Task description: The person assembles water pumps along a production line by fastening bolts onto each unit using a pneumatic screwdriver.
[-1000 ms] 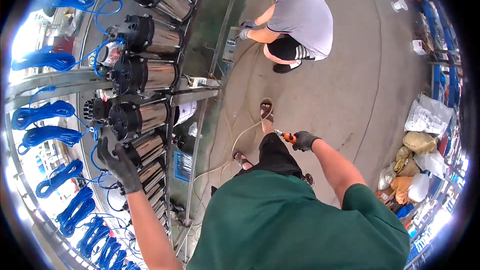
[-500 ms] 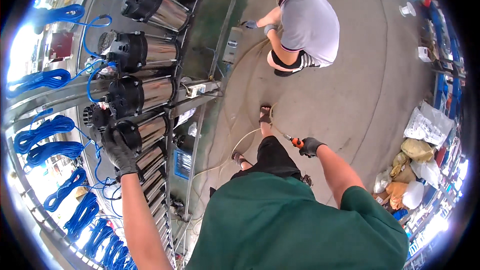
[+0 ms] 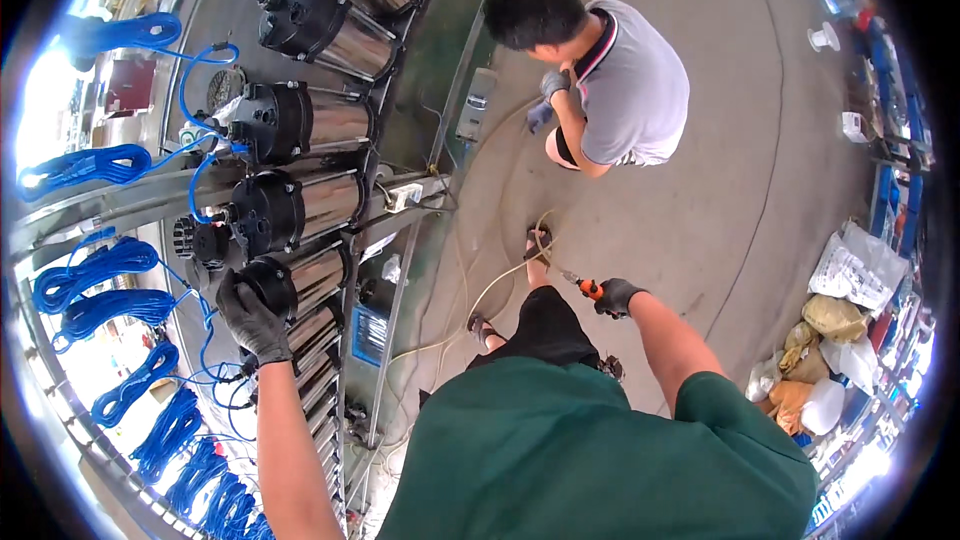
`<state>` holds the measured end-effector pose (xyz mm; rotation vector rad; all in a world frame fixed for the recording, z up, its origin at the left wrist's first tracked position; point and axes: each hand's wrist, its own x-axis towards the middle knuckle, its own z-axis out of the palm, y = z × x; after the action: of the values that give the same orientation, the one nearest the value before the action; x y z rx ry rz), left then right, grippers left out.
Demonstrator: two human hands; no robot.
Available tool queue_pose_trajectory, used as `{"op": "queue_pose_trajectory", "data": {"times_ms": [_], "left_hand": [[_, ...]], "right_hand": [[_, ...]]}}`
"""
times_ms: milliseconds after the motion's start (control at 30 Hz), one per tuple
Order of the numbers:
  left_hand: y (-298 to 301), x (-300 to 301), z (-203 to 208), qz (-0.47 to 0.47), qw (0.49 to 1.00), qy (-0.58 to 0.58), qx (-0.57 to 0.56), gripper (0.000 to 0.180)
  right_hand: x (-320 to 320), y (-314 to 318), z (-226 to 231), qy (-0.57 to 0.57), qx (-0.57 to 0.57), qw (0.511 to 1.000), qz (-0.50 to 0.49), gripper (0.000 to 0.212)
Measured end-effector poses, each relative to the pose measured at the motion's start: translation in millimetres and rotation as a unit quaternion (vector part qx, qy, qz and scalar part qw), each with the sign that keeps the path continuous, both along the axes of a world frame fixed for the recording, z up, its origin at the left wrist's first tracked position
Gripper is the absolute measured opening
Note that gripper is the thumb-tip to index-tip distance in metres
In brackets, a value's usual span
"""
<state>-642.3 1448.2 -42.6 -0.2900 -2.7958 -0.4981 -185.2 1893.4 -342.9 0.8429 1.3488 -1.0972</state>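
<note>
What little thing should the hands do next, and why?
Perhaps the right hand could bring the orange tool toward the black end of the silver cylinder: the left hand is right by that end, while the tool is held away from it, out over the floor.

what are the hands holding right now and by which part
The right hand holds a slim orange-and-silver tool by its orange end. The left hand is at a black-capped shiny metal cylinder; gripping cannot be told.
</note>
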Motion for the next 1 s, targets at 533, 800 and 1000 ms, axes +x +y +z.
{"op": "queue_pose_trajectory", "data": {"times_ms": [533, 800, 1000], "left_hand": [[-4.1, -2.8, -2.8, -0.021, 0.999, 0.034, 0.006, 0.041], [6.6, 15.1, 13.4, 0.054, 0.989, 0.064, -0.12, 0.035], [-20.8, 135.3, -9.3, -0.064, 0.987, 0.103, -0.107, 0.047]], "right_hand": [[-3.5, -11.7, 22.2, 0.026, 0.006, 0.999, 0.024, 0.032], [18.3, -17.4, 62.4, 0.015, 0.037, 0.998, 0.051, 0.026], [51.3, -30.1, 72.7, 0.013, 0.056, 0.994, 0.09, 0.028]]}}
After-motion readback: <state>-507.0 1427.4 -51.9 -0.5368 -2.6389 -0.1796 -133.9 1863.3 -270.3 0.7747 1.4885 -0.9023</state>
